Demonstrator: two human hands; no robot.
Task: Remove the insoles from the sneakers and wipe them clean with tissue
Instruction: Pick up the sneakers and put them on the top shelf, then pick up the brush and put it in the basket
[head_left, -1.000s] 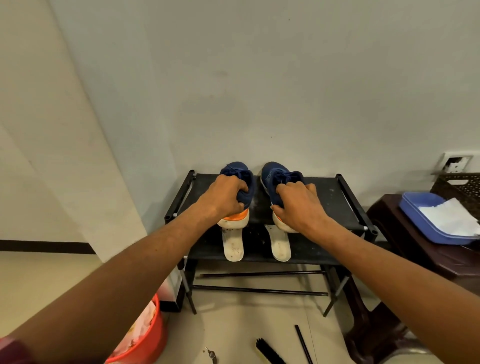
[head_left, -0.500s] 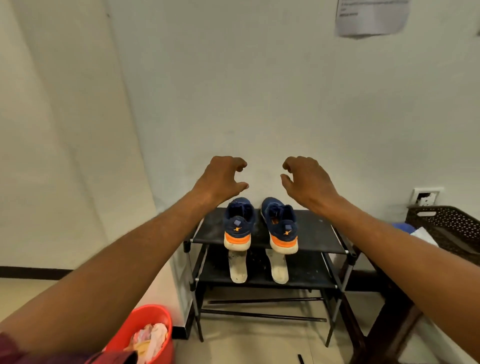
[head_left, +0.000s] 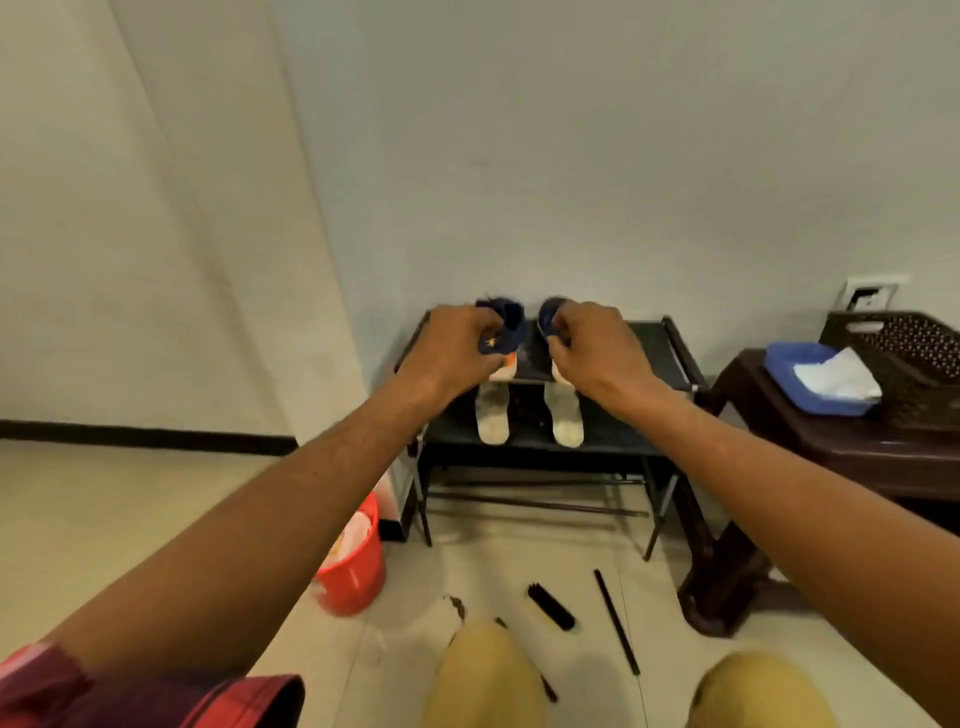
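Observation:
Two navy sneakers with orange and white heels stand side by side on the top shelf of a black shoe rack (head_left: 649, 340). My left hand (head_left: 452, 348) grips the left sneaker (head_left: 506, 325) at its heel. My right hand (head_left: 592, 348) grips the right sneaker (head_left: 549, 312), which it mostly hides. Two off-white insoles lie on the shelf below, the left insole (head_left: 492, 421) and the right insole (head_left: 566, 423), side by side. White tissue (head_left: 836, 374) lies in a blue tray (head_left: 784, 356) on the dark table to the right.
A dark brown table (head_left: 857, 452) stands right of the rack with a dark woven basket (head_left: 914, 343) on it. A red bucket (head_left: 353, 571) sits on the floor at the left. A black brush (head_left: 550, 605) and a black rod (head_left: 615, 621) lie on the floor. My knees show at the bottom.
Both hands hung in the air above the rack half a second ago; now they have come down and taken hold of the two sneakers. The view has tilted down.

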